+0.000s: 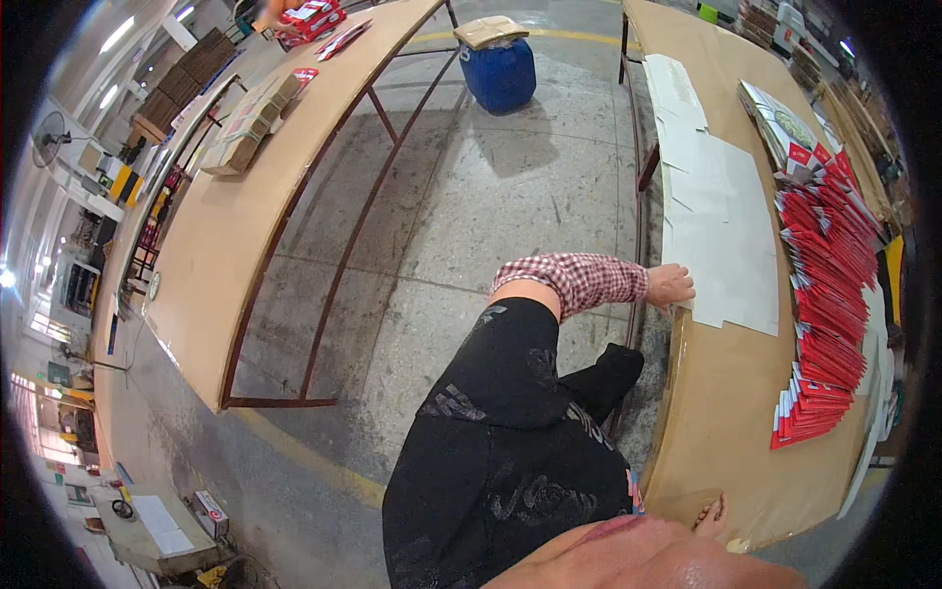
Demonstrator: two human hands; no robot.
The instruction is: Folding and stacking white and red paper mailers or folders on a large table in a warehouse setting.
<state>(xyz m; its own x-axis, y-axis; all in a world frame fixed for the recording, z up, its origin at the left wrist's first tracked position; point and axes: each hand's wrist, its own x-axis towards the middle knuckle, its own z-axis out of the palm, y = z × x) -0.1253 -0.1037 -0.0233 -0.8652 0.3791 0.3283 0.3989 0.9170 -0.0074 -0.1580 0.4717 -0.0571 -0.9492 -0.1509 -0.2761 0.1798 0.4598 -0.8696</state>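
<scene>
My left hand (pixel 670 286), at the end of a red-and-white checked sleeve (pixel 601 278), is at the near edge of the right-hand table. Its fingers are bent closed on the edge of a white sheet (pixel 724 255), one of several overlapping sheets laid along the table. Low in the view, my right hand (pixel 712 517) rests by the table's near corner. Its fingers are curled, and whatever they may hold is hidden. Beyond the sheets lies a long fanned row of red-and-white printed packets (pixel 832 285), apart from both hands.
Flat printed pieces (pixel 780 123) lie stacked at the far end of the packets. A second long table (pixel 231 231) on the left carries bundled brown cardboard (pixel 250 128). On the concrete floor between the tables stands a blue drum (pixel 498 77) topped with cardboard (pixel 489 31).
</scene>
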